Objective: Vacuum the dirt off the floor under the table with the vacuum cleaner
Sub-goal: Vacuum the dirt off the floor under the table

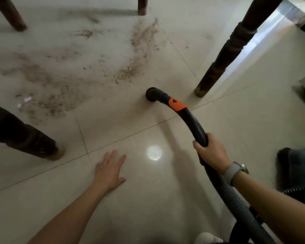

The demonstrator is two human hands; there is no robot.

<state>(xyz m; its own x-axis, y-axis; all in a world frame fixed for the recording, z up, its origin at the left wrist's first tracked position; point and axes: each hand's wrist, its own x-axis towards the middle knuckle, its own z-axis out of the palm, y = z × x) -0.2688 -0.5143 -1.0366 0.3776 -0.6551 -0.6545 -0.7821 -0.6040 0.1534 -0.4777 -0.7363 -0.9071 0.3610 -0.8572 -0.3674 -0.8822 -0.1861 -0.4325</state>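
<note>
A grey-banded wristwatch [235, 170] shows at the near right. Further right, a dark shoe [283, 154] meets a blue jeans leg [301, 164] at the frame's edge. A round light glare [154, 152] shines in the near middle. Something white and rounded [207, 238] pokes in at the bottom edge, too cropped to identify.

Four table legs [224, 55], two hands [110, 170], one vacuum hose [192, 118], perhaps two paper scraps [27, 99]

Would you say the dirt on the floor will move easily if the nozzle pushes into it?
Probably yes: the dirt lies as loose crumbs and thin dusty smears on glossy tile, so it should slide or scatter. The finer film may cling more. The paper scrap looks light and could flutter off before the nozzle arrives.
</note>
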